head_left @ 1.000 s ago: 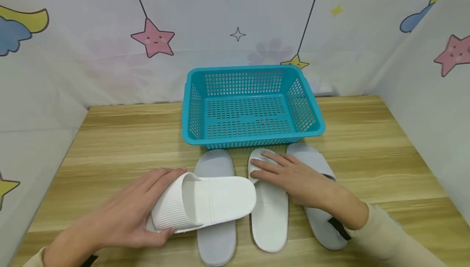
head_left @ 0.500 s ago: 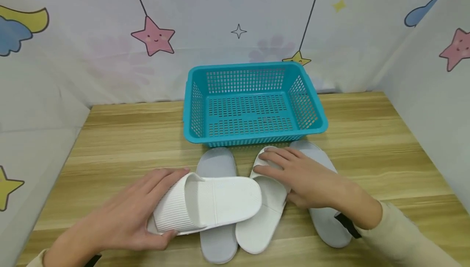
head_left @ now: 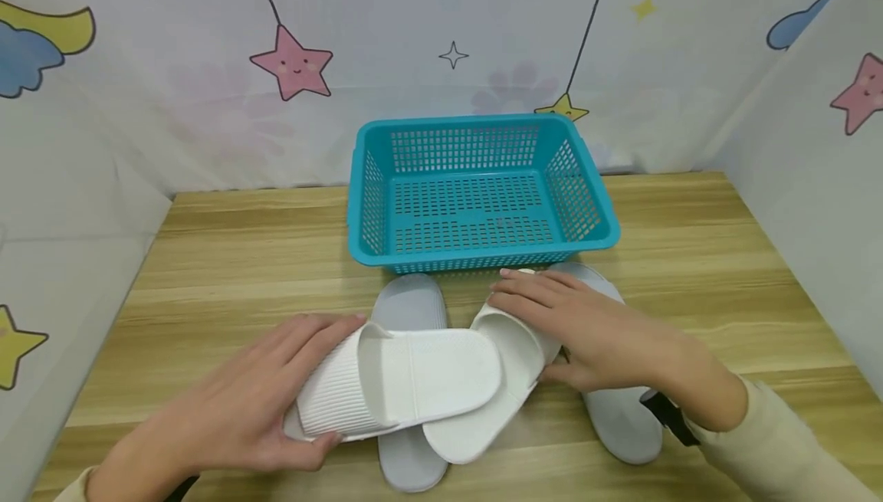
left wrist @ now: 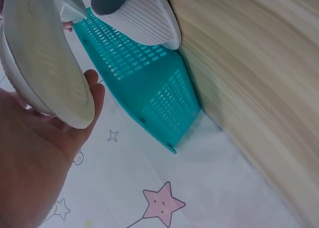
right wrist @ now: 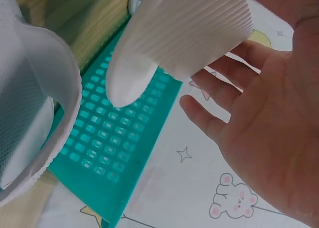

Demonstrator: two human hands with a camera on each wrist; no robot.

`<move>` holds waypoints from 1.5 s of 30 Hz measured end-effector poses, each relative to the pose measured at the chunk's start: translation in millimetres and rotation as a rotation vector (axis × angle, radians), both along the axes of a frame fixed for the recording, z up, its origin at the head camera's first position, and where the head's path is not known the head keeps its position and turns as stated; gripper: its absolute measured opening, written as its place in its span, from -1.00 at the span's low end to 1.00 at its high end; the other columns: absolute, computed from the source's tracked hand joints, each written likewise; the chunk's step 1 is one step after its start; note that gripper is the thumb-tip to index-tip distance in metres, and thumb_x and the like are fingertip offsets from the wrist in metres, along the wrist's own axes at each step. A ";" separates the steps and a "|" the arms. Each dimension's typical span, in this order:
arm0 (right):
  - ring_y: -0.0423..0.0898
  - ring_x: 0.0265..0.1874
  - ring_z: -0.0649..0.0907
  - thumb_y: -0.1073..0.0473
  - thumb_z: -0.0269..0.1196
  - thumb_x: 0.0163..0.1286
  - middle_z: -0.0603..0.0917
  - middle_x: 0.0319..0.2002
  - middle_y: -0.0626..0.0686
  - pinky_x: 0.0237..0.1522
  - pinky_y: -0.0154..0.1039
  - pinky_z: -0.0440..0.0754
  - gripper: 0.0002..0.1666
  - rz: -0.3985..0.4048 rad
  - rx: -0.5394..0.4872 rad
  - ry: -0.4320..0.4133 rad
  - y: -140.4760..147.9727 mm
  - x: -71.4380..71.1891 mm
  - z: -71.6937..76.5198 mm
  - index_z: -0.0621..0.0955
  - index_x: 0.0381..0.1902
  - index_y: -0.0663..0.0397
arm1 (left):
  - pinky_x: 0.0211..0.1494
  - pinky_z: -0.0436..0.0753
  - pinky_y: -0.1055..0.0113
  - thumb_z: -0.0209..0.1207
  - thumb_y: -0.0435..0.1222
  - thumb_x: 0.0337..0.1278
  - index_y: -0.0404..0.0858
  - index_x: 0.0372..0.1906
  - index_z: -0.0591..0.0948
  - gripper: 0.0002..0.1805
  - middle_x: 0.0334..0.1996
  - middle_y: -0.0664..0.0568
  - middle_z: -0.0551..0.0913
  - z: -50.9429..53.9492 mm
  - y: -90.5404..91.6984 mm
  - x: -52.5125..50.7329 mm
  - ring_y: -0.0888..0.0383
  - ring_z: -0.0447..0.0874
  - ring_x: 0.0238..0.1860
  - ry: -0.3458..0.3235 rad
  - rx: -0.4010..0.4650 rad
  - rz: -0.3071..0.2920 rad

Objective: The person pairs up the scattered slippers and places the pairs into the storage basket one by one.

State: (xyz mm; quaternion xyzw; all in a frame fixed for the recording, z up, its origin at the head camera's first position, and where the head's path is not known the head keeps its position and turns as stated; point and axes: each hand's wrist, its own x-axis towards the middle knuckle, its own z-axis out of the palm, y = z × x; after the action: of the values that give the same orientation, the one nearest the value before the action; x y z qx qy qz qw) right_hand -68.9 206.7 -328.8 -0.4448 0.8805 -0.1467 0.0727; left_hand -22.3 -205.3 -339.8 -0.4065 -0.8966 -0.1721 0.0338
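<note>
A white slipper (head_left: 441, 372) lies sideways in my left hand (head_left: 255, 402), which grips its ribbed strap end with thumb below and fingers above. My right hand (head_left: 593, 333) holds a second white slipper (head_left: 476, 429) by its strap; this one slants, its heel end partly behind the first slipper. Under them, upright in the view, rests a grey slipper (head_left: 412, 464). Another grey slipper (head_left: 624, 425) sits partly beneath my right forearm. In the left wrist view the first slipper's sole (left wrist: 47, 54) faces the camera; the right wrist view shows the second slipper's ribbed strap (right wrist: 199, 34).
A teal basket (head_left: 483, 258) with mesh walls stands at the back of the wooden table (head_left: 248, 257), just behind the slippers. White printed cloth (head_left: 386, 42) hangs behind and along both sides.
My right hand has taken hold of the second white slipper and turned it, its heel end swinging left towards the slipper in my left hand. The left hand's grip looks the same.
</note>
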 end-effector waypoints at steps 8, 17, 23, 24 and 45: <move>-0.05 0.29 0.52 -0.28 0.67 -0.05 0.51 0.32 -0.11 0.39 0.10 0.46 0.15 -0.061 -0.034 0.035 0.3 -4.0 2.6 0.47 0.46 -0.08 | 0.26 0.60 0.20 0.53 0.20 -0.17 -0.15 0.67 0.22 0.27 0.38 0.19 0.45 0.6 2.5 -1.0 0.25 0.48 0.27 0.014 0.008 0.008; -0.28 0.01 0.50 -0.42 0.61 -0.03 0.44 0.18 -0.21 -0.02 -0.23 0.65 0.10 -0.100 -0.095 0.004 3.1 -3.9 7.5 0.46 0.39 -0.16 | 0.20 0.67 0.10 0.47 0.22 -0.03 -0.11 0.70 0.17 0.22 0.36 0.14 0.48 -2.4 12.8 -8.0 0.19 0.54 0.21 0.027 0.043 -0.007; -0.29 0.03 0.49 -0.48 0.56 0.03 0.44 0.18 -0.22 -0.02 -0.27 0.65 0.06 -0.107 -0.123 0.012 4.8 -1.5 6.5 0.46 0.36 -0.18 | 0.15 0.69 0.08 0.45 0.22 0.02 -0.11 0.70 0.15 0.20 0.36 0.12 0.48 -6.6 20.4 -12.4 0.17 0.55 0.20 0.027 0.068 -0.030; -0.29 0.04 0.49 -0.49 0.56 0.03 0.44 0.19 -0.22 -0.02 -0.27 0.65 0.06 -0.109 -0.127 0.011 4.6 -0.8 6.0 0.46 0.37 -0.19 | 0.16 0.69 0.10 0.46 0.22 0.02 -0.10 0.70 0.15 0.21 0.36 0.12 0.48 -6.9 21.4 -12.7 0.18 0.54 0.20 0.026 0.069 -0.033; -0.34 0.05 0.52 -0.53 0.57 -0.03 0.46 0.18 -0.25 0.04 -0.27 0.64 0.07 -0.099 -0.195 0.063 -2.8 7.5 -6.2 0.48 0.33 -0.22 | 0.23 0.66 0.09 0.42 0.26 0.12 -0.13 0.70 0.15 0.17 0.42 0.10 0.44 -6.1 36.7 -18.5 0.17 0.52 0.28 0.024 0.118 -0.108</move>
State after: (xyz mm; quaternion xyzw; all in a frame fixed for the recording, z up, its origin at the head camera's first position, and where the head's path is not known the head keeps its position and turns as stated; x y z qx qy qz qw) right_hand -61.4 203.9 -335.0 -0.4102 0.8848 -0.2209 -0.0060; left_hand -40.8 -168.6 -345.9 -0.4535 -0.8614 -0.2212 0.0590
